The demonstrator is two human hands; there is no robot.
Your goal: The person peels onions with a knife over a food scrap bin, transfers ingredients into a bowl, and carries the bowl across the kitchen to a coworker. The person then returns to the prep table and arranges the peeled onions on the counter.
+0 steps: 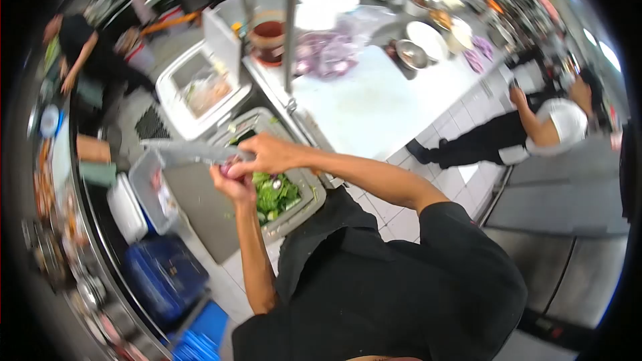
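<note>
Two bare hands are working close together left of the frame's centre, the left hand [235,187] clasping a red onion [233,168] and the right hand [266,154] closing around a blurred grey blade [217,152] beside it. The onion is sitting between the hands, near a grey bin [313,202] that is holding leafy greens [277,194], while a translucent container [144,180] is standing farther left. A plastic bag of purple produce [326,52] is resting on the white counter [435,97] at upper centre, and a person in a white top [563,122] is standing at the right of the frame
</note>
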